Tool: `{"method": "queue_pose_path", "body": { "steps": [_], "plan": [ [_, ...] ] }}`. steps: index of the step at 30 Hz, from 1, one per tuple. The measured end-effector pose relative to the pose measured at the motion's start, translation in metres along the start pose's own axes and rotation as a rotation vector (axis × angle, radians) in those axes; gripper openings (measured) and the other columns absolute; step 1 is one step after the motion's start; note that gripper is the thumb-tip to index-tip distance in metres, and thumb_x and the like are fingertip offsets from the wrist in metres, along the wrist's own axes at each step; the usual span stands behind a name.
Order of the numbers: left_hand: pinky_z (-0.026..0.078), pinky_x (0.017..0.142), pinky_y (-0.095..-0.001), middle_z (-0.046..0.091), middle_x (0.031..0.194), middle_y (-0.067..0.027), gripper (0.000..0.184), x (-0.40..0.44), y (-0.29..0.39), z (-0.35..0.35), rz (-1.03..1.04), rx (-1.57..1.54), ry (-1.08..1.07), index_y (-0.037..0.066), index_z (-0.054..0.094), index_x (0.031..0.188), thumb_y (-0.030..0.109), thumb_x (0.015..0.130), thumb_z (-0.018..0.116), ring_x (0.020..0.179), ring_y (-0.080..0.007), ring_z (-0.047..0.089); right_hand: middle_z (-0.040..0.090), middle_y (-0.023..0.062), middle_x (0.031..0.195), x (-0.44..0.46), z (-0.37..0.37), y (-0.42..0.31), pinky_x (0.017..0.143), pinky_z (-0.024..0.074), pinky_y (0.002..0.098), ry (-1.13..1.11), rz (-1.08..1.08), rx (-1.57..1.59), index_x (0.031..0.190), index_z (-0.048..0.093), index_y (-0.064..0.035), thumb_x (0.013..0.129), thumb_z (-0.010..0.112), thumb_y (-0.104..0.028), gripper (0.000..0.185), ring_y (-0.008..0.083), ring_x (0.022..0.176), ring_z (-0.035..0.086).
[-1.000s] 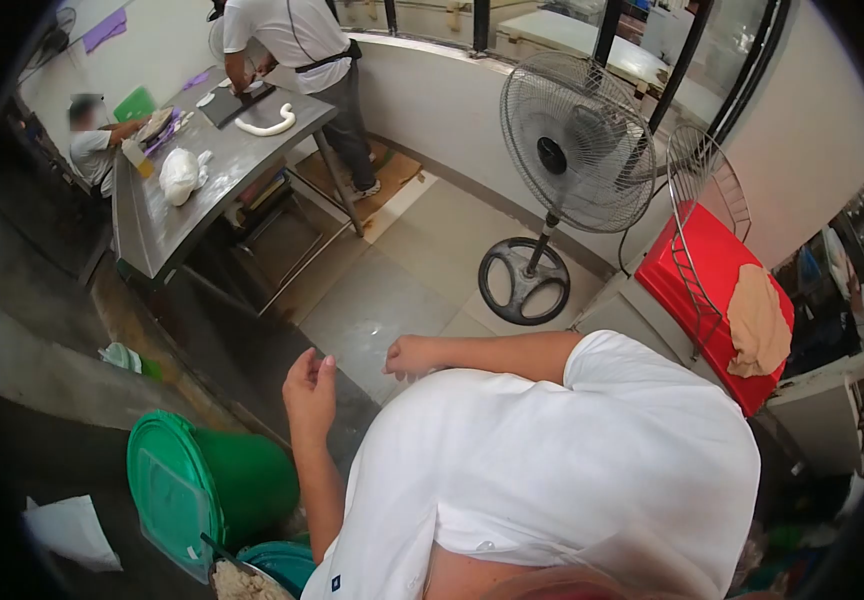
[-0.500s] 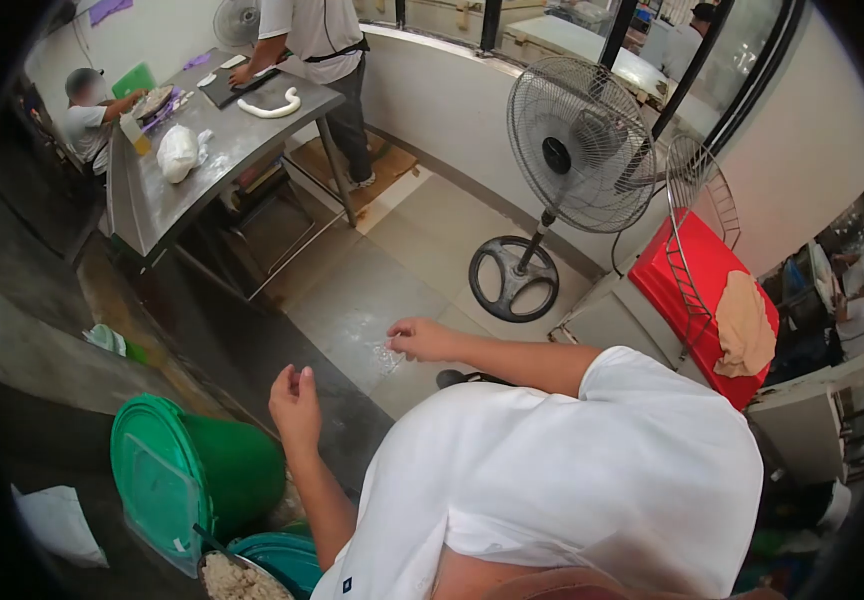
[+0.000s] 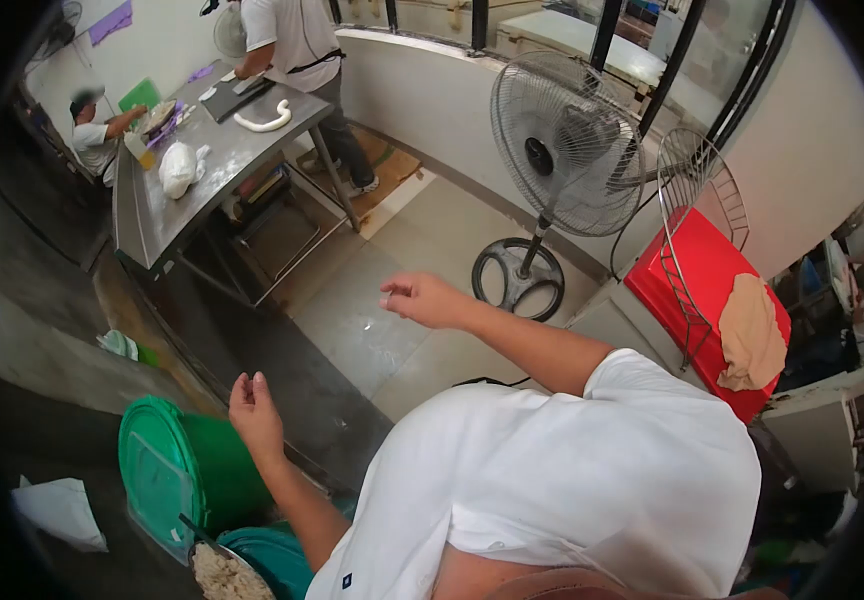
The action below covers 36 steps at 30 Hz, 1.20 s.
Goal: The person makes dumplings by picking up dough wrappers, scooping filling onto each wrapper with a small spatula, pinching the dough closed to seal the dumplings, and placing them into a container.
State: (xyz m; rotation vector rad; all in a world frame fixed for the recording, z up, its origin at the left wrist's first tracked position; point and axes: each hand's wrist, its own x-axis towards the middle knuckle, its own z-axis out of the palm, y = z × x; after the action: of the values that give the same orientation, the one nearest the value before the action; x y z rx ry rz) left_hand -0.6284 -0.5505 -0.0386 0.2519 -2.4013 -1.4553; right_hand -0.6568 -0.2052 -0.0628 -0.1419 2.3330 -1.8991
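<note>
My left hand [image 3: 255,410] is in the air with its fingers up and a little apart, holding nothing, just above the rim of a green lidded bucket [image 3: 227,465]. Over the tiled floor hangs my right hand [image 3: 422,300], loosely bent, its fingers apart and nothing visible in them. Neither hand touches anything. Below the left forearm stands a teal lid [image 3: 272,555] beside a bowl of pale crumbly stuff [image 3: 227,578].
Ahead, a steel table [image 3: 237,150] bears a white bag [image 3: 180,170] and a dough rope [image 3: 264,118]. One person [image 3: 297,50] stands behind it; another [image 3: 97,135] sits at left. A pedestal fan [image 3: 567,150] and a red lid [image 3: 697,270] with a wire rack [image 3: 697,200] are right.
My left hand has moved left, towards the green bucket. My right hand has risen and reached slightly forward. The camera view has shifted a little.
</note>
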Motion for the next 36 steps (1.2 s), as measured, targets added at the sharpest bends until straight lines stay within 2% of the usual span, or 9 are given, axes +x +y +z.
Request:
{"method": "queue_pose_path", "body": {
  "steps": [5,7,15,23,25,29,31,34,36],
  "plan": [
    [0.049,0.079,-0.0272,0.065,0.097,-0.0091,0.047,-0.026,0.058,0.056,0.026,-0.009,-0.026,-0.01,0.057,0.122,0.025,0.092,0.066,0.086,-0.0127,0.06,0.069,0.0185,0.095,-0.043,-0.051,0.005,0.079,0.0515,0.0368,-0.131,-0.082,-0.243,0.113,0.063,0.0042,0.087,0.065,-0.037,0.048,0.0287,0.087,0.066],
    [0.049,0.078,-0.0272,0.065,0.097,-0.009,0.046,-0.038,0.079,0.084,0.063,0.011,-0.057,-0.009,0.057,0.122,0.025,0.092,0.066,0.085,-0.0125,0.06,0.068,0.0226,0.103,-0.057,-0.071,0.019,0.084,0.0511,0.0387,-0.326,-0.025,-0.308,0.113,0.063,0.0039,0.087,0.063,-0.038,0.049,0.0337,0.095,0.066],
    [0.05,0.08,-0.0294,0.065,0.1,-0.0112,0.044,-0.072,0.13,0.158,0.146,0.125,-0.124,-0.007,0.059,0.121,0.024,0.091,0.067,0.086,-0.0156,0.061,0.068,0.0227,0.1,-0.082,-0.131,0.048,0.084,0.0509,0.0392,-0.282,-0.044,-0.25,0.112,0.064,0.0038,0.088,0.062,-0.039,0.049,0.0341,0.094,0.065],
    [0.048,0.083,-0.0312,0.063,0.102,-0.0124,0.041,-0.084,0.139,0.162,0.146,0.134,-0.069,-0.007,0.059,0.12,0.022,0.092,0.066,0.09,-0.0181,0.06,0.068,0.0217,0.098,-0.088,-0.141,0.064,0.082,0.0514,0.0385,-0.301,-0.064,-0.202,0.11,0.065,0.003,0.087,0.063,-0.039,0.048,0.0337,0.09,0.066],
    [0.048,0.083,-0.0315,0.063,0.102,-0.0123,0.041,-0.086,0.14,0.161,0.145,0.145,-0.057,-0.007,0.059,0.12,0.021,0.092,0.066,0.089,-0.0184,0.06,0.068,0.02,0.103,-0.084,-0.141,0.064,0.085,0.0502,0.0365,-0.377,-0.091,-0.234,0.118,0.06,0.0045,0.089,0.062,-0.035,0.049,0.0292,0.095,0.065],
    [0.048,0.083,-0.031,0.062,0.102,-0.0118,0.041,-0.088,0.14,0.155,0.148,0.119,-0.021,-0.008,0.059,0.12,0.021,0.092,0.066,0.089,-0.0177,0.06,0.068,0.0201,0.102,-0.079,-0.139,0.058,0.084,0.0505,0.0368,-0.403,-0.077,-0.247,0.117,0.061,0.0043,0.089,0.061,-0.034,0.048,0.0293,0.095,0.065],
    [0.048,0.082,-0.0307,0.062,0.102,-0.0116,0.041,-0.091,0.141,0.151,0.153,0.096,-0.011,-0.008,0.059,0.119,0.021,0.092,0.065,0.089,-0.0175,0.06,0.069,0.022,0.098,-0.077,-0.135,0.059,0.083,0.0515,0.0384,-0.357,-0.128,-0.192,0.11,0.065,0.0037,0.086,0.064,-0.038,0.048,0.0331,0.091,0.066],
    [0.048,0.082,-0.0304,0.062,0.101,-0.0112,0.041,-0.091,0.139,0.145,0.162,0.103,0.009,-0.008,0.06,0.119,0.022,0.092,0.066,0.089,-0.0171,0.059,0.07,0.0189,0.099,-0.078,-0.134,0.052,0.083,0.0509,0.0373,-0.416,-0.121,-0.231,0.115,0.062,0.0043,0.089,0.061,-0.035,0.048,0.0293,0.091,0.066],
    [0.047,0.077,-0.0241,0.063,0.097,-0.0059,0.042,-0.091,0.138,0.142,0.192,0.117,0.015,-0.009,0.057,0.122,0.02,0.093,0.066,0.086,-0.0101,0.056,0.07,0.0188,0.099,-0.076,-0.13,0.054,0.082,0.0509,0.0373,-0.423,-0.126,-0.238,0.115,0.062,0.0043,0.088,0.061,-0.036,0.048,0.0295,0.091,0.066]
  ]
}}
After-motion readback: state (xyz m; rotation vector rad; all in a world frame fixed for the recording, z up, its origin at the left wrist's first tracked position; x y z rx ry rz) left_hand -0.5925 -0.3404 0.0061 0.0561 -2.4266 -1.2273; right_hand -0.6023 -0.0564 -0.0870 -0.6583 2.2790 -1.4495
